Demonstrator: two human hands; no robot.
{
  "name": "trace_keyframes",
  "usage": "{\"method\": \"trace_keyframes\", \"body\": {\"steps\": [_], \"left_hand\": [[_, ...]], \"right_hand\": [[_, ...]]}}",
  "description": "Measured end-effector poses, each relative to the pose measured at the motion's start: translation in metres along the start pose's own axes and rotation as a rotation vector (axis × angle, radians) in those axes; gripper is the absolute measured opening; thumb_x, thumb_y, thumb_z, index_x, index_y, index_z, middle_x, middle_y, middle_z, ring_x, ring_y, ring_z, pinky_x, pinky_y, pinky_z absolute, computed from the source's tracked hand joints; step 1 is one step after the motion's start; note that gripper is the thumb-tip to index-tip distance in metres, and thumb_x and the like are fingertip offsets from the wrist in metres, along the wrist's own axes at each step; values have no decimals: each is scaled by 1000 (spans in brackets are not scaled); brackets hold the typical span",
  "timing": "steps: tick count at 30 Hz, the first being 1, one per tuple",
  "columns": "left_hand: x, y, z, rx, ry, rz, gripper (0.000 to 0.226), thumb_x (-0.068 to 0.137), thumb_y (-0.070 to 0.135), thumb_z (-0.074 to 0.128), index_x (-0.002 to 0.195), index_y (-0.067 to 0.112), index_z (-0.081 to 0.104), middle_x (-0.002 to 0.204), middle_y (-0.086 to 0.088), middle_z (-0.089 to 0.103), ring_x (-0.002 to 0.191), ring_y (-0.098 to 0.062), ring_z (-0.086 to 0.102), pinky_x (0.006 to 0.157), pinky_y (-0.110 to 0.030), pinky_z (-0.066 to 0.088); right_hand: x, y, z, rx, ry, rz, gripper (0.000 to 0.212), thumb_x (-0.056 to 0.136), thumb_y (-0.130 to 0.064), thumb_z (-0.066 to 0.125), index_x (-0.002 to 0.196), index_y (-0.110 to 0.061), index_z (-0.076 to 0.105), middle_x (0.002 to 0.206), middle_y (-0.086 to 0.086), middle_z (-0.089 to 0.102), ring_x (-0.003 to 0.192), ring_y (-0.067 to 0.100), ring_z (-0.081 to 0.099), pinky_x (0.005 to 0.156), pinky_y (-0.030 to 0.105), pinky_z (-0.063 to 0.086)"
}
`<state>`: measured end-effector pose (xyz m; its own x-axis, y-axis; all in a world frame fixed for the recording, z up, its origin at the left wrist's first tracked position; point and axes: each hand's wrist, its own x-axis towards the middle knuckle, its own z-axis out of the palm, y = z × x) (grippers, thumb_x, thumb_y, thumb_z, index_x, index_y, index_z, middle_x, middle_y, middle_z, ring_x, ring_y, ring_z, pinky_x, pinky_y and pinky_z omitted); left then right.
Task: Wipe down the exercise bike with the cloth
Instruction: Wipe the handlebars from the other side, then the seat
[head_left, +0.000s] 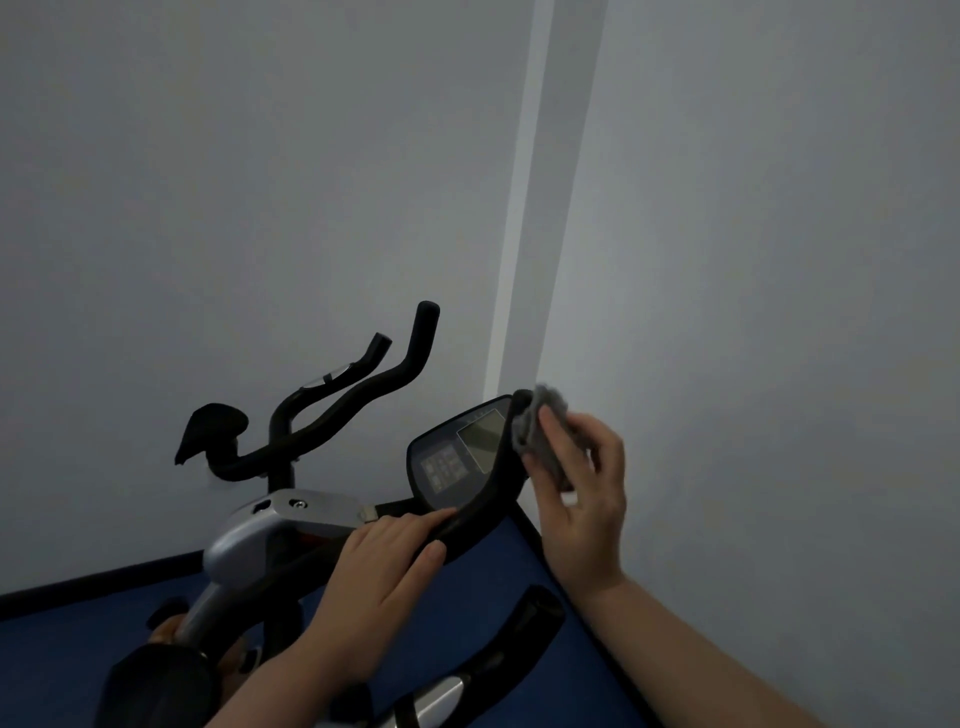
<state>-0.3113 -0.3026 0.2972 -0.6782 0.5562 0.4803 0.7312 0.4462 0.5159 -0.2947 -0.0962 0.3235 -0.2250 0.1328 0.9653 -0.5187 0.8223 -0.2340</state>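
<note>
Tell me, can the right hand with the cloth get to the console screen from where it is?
Probably yes. The right hand holds the cloth against the console's right edge, right beside the screen. Nothing covers the screen; the left hand grips the rim lower down.

Right of centre in the frame, the right hand (582, 478) is pinching a grey cloth (540, 436) against the console (457, 457) edge of the bike (291, 525), while the left hand (384, 571) is gripping the console's lower rim above the blue floor (519, 566).
</note>
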Motion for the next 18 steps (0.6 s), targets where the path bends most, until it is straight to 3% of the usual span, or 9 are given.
{"method": "trace_keyframes", "body": {"steps": [4, 8, 11, 14, 16, 18], "left_hand": [[0, -1, 1, 4, 3, 2, 51, 89, 61, 11, 129, 46, 39, 95, 27, 53, 98, 7, 45, 94, -14, 24], [-1, 0, 1, -10, 14, -1, 46, 91, 59, 14, 128, 48, 39, 94, 27, 54, 99, 6, 46, 94, -13, 23], [-1, 2, 0, -18, 14, -11, 49, 91, 59, 13, 129, 46, 41, 92, 26, 54, 97, 6, 46, 93, -13, 23], [0, 3, -1, -15, -3, -12, 48, 90, 59, 13, 128, 47, 39, 91, 27, 52, 98, 7, 45, 92, -12, 23], [0, 2, -2, -6, -15, -11, 48, 90, 61, 12, 128, 48, 38, 91, 27, 50, 98, 8, 43, 92, -11, 22], [0, 1, -2, -4, -17, -17, 49, 90, 61, 12, 129, 48, 38, 93, 27, 50, 97, 9, 43, 92, -11, 22]], "right_hand": [[-25, -5, -10, 44, -80, -8, 35, 88, -10, 67, 124, -8, 63, 118, 2, 49, 108, 8, 54, 90, 20, 48], [29, 0, -9, -22, 93, -100, 33, 91, -7, 67, 123, -5, 63, 116, 7, 50, 110, 11, 53, 93, 24, 48], [28, 2, -5, -60, -37, -96, 34, 91, -9, 67, 125, -9, 64, 117, 8, 48, 106, 19, 56, 91, 31, 52], [-16, 5, -16, -94, -324, -203, 36, 87, -8, 70, 123, -11, 66, 113, 6, 47, 95, 25, 60, 78, 33, 54], [-22, 6, -28, -94, -476, -284, 36, 88, -9, 70, 123, -12, 66, 112, 6, 49, 92, 24, 61, 77, 31, 54], [4, 5, -31, -92, -412, -299, 35, 91, -11, 66, 125, -12, 64, 110, 6, 49, 93, 21, 59, 84, 23, 51]]}}
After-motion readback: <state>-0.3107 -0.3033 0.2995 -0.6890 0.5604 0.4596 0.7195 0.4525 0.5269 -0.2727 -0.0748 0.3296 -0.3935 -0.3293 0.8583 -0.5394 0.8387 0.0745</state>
